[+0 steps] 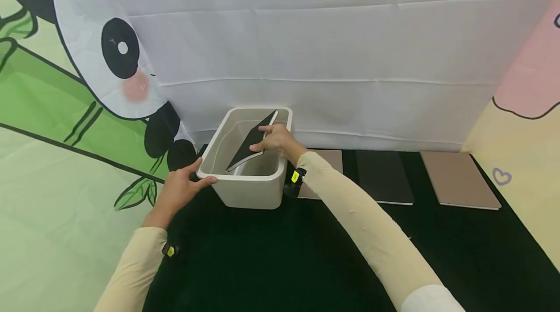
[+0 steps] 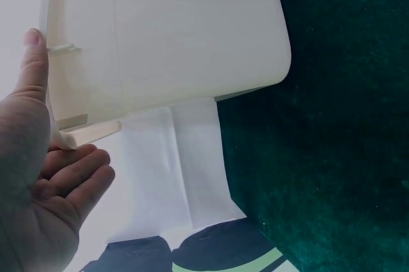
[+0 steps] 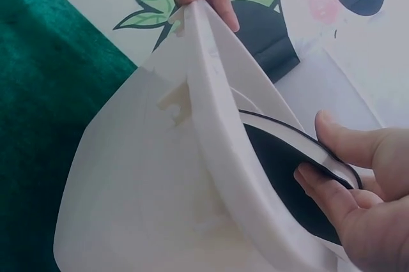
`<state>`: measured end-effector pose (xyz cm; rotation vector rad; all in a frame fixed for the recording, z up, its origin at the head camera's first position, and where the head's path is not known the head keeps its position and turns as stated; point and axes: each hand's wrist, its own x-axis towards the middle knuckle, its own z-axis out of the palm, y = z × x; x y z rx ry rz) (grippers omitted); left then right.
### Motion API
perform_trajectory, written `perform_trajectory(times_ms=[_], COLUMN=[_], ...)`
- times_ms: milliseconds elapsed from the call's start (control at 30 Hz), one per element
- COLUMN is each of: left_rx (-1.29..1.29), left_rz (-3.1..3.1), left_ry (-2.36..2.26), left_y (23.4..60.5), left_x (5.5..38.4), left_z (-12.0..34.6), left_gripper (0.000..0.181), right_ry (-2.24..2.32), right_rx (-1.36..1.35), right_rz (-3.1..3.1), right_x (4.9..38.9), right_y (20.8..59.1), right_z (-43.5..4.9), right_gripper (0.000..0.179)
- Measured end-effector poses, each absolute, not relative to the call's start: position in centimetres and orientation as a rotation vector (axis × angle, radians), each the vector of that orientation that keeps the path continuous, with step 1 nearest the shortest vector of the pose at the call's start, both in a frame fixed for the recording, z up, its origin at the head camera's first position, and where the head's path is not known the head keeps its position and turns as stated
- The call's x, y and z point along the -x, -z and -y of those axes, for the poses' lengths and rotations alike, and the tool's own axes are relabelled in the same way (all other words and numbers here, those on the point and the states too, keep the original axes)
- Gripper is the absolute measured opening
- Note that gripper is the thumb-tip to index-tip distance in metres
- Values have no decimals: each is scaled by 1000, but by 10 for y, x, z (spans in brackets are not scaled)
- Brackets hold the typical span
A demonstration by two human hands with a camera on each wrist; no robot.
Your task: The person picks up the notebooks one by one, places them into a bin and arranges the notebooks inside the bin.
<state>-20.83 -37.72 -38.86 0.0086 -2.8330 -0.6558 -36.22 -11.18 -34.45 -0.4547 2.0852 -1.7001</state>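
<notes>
A white plastic bin (image 1: 251, 190) stands on the dark green cloth, its top facing up. My left hand (image 1: 180, 186) grips the rim at its near left corner, thumb along the edge; in the left wrist view the other fingers of the left hand (image 2: 57, 189) curl loosely outside. Inside the bin's mouth, a thin black notebook (image 1: 250, 141) with white page edges leans at a slant. My right hand (image 1: 276, 139) pinches its right edge between thumb and fingers. The right wrist view shows the notebook (image 3: 287, 176) partly hidden behind the bin's rim (image 3: 220, 112).
To the right of the bin lie a beige notebook (image 1: 330, 157), partly behind the right forearm, a black notebook (image 1: 384, 176) and another beige one (image 1: 459, 178). Behind them hangs a white cloth backdrop (image 1: 328, 69) with a printed panda (image 1: 113, 59) at left.
</notes>
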Motion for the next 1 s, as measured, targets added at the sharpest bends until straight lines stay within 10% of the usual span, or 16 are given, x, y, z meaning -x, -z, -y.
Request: perform_trajectory(times_ms=[1000], left_rx=[-97], left_rz=[2863], left_ry=[695], left_y=[390], left_x=[210], left_z=[367], left_gripper=[99], right_ry=[1611], right_rx=[411], right_rz=[-2192], right_x=[370], right_y=[358], right_z=[122], right_gripper=[64])
